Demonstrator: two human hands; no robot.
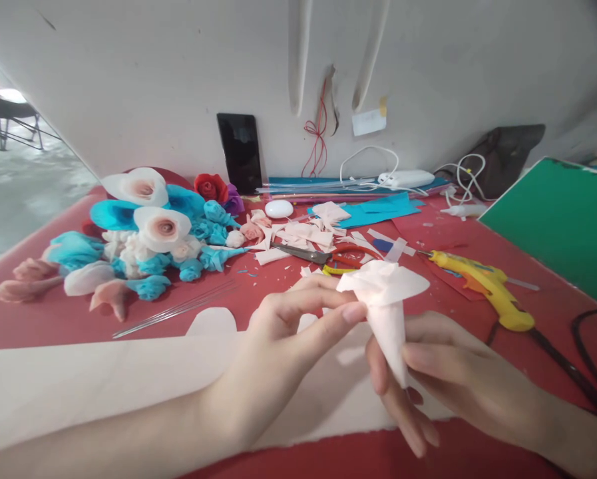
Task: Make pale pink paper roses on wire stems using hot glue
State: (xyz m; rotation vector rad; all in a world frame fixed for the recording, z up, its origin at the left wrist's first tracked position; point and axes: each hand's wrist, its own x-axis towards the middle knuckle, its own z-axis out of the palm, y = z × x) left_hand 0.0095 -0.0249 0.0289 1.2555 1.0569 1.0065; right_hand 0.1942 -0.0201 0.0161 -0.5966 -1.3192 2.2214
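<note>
Two hands on one rolled pale-pink paper cone (388,306), held above the red desk (68,319).
Right hand (452,379) grip pinches the cone's narrow end; left hand (283,332) fingertips press its flared rim, probably pinching. Pink paper sheet (103,379) lies beneath, scissors (323,254) and yellow glue gun (488,286) beyond.

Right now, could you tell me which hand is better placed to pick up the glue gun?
Right hand, probably: the glue gun lies on its side, though it pinches the paper cone too.
</note>
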